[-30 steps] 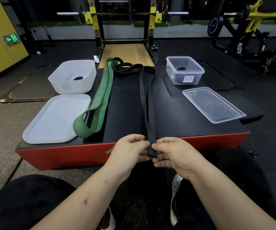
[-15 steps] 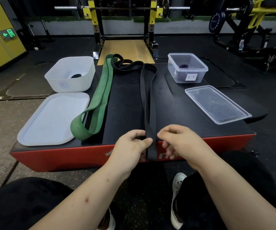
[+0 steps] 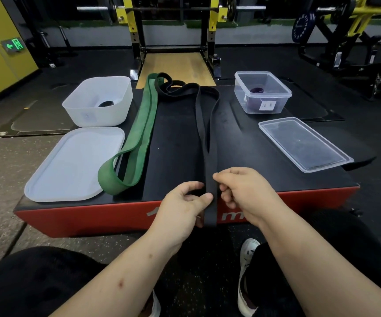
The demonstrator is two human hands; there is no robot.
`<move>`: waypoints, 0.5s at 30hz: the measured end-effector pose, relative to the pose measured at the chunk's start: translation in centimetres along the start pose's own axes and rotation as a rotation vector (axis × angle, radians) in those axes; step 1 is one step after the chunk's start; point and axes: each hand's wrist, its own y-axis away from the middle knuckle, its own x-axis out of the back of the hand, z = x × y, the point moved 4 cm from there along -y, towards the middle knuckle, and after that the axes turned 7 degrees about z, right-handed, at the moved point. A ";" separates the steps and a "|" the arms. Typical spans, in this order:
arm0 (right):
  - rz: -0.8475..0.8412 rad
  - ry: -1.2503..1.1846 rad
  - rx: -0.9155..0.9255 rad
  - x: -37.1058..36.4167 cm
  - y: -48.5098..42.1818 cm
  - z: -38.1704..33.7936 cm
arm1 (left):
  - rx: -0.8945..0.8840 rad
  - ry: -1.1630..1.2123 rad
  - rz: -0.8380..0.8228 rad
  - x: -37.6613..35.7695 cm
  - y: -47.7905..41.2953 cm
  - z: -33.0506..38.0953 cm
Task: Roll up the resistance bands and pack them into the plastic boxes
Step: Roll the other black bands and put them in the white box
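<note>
Our left hand (image 3: 185, 203) and right hand (image 3: 245, 191) now pinch the black band (image 3: 210, 165) higher than a second ago, its end dangling off the platform (image 3: 175, 145), green band (image 3: 142, 133) alongside, white box (image 3: 111, 115) left, clear box (image 3: 283, 104) right

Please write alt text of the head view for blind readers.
The left hand pinches the near end of a black band stretched along a platform, the right hand touching its edge. A green band lies beside it; a white box, a clear box and their lids sit at the sides.
</note>
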 end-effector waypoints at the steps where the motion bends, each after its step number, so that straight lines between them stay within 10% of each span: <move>1: 0.031 0.014 -0.002 0.0 0.1 0.3 | 0.006 -0.006 -0.001 -0.1 0.0 -0.1; 15: -0.005 0.281 -0.089 0.9 -1.4 -0.4 | 0.056 0.226 -0.049 -0.9 0.6 -0.1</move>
